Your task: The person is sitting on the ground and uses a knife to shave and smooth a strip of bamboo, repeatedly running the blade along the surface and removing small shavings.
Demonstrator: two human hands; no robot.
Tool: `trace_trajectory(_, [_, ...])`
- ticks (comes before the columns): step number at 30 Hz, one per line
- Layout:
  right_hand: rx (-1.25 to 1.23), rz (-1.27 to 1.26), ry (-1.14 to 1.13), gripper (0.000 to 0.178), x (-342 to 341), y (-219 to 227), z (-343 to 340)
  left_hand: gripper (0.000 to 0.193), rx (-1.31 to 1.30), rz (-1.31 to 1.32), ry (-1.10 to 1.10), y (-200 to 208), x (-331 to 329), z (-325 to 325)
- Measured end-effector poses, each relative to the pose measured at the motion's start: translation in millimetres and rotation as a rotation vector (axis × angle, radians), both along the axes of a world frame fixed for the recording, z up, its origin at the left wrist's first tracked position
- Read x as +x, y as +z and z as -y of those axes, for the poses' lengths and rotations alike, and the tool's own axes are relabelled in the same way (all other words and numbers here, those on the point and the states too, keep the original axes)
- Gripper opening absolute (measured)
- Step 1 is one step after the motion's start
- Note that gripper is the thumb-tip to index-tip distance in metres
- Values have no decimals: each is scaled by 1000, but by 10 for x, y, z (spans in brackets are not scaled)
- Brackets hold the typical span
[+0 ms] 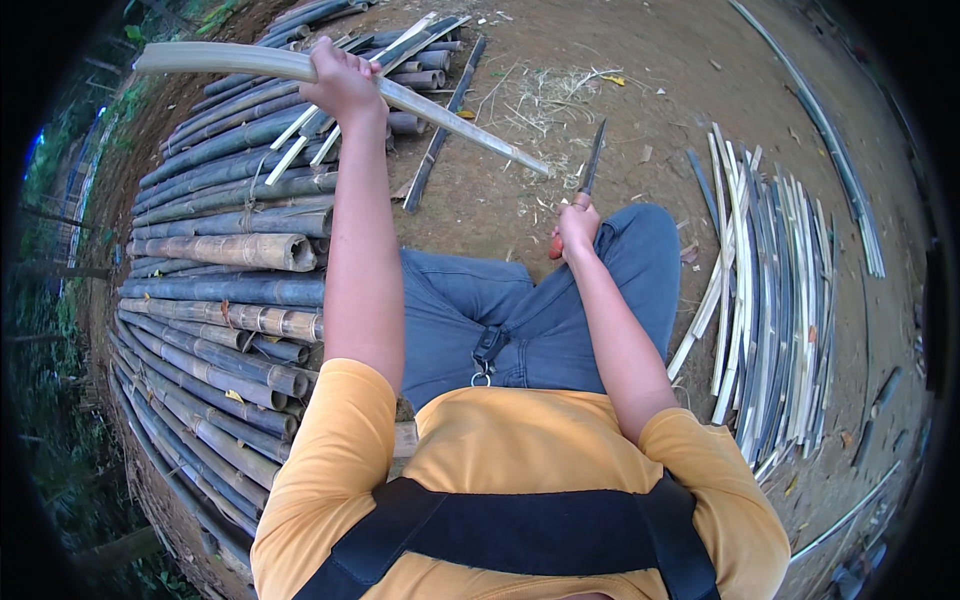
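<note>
Nearest you: wide black fabric strap (pixel 540 525) across your yellow-orange short-sleeved T-shirt (pixel 510 435). Blue-grey trousers (pixel 640 265) below it, legs bent, metal ring (pixel 481 379) at the waist.

Your left hand (pixel 345 85) is wrapped tight around a long, pale split-bamboo strip (pixel 225 58), about mid-length. One end reaches out over the pile; the other slants toward the brown dirt ground (pixel 640 50), near the blade, apart from it in view. Can't tell if that end touches ground.

Your right hand (pixel 577 228) is closed on the reddish-brown handle of a narrow, dark-bladed knife (pixel 594 165), by your right knee, tip pointing away from you.

Big pile of dark and tan round bamboo poles (pixel 230 290) along the ground's left edge, greenery (pixel 50 400) beyond. Pale thin shavings (pixel 545 105) lie on the ground ahead. Loose stack of narrow pale-and-dark bamboo slats (pixel 770 300) to your right, toward the ground's right edge.
</note>
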State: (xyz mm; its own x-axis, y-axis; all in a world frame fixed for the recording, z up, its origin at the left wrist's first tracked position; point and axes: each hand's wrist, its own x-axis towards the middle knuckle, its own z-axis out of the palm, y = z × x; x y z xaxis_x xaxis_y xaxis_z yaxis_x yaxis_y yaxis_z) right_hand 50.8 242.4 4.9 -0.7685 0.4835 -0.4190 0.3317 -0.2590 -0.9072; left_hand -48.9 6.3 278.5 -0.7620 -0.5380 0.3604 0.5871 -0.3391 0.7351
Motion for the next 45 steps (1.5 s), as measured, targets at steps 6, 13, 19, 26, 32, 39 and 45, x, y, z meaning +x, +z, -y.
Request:
trace_trajectory(6, [26,59,38,11,-45,-76,22,38,49,-75,-24,-115,-129,65])
trace_trajectory(13, [80,103,67,6,-72,-220,48,37,-140,-38,-177,-813,44,-29])
trace_trajectory(19, [128,188,222,7,-203,-268,97,40,-103,-34,-209,-1087,291,260])
trace_trajectory(26, [637,161,350,16,-325,-171,142,40,9,-14,-122,-1339,492,400])
trace_trajectory(32, [769,-25,641,21,-194,367,267,40,-41,-55,-172,-1350,560,496])
trace_trajectory(39, [794,-59,670,21,-21,162,182,56,-518,120,73,-1071,363,536])
trace_trajectory(45, [712,-26,486,20,-125,-47,134,56,-299,110,261,-499,298,779])
